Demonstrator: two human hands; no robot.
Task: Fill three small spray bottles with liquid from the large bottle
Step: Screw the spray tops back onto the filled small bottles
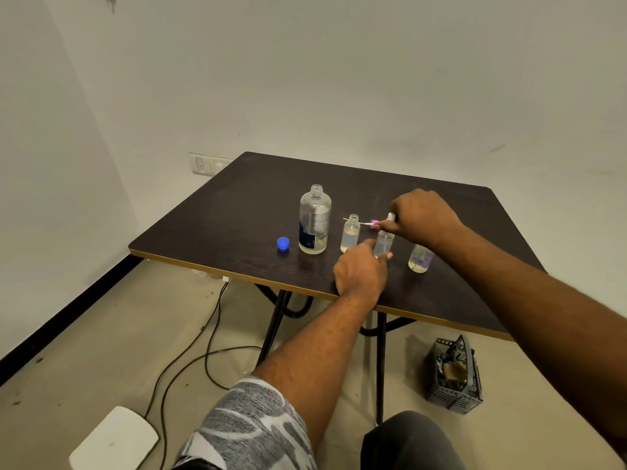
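Observation:
On the dark table stands the large clear bottle, uncapped, with its blue cap lying to its left. Three small bottles stand to its right. The left small bottle is open, with liquid low inside. My left hand grips the middle small bottle near its base. My right hand holds a white spray top just above that bottle's neck. A pink spray head with its tube lies behind the bottles. The right small bottle is partly hidden by my right forearm.
A dark plastic basket sits on the floor under the table's near right edge. Black cables trail across the floor to the left, beside a white box. A wall socket is behind the table.

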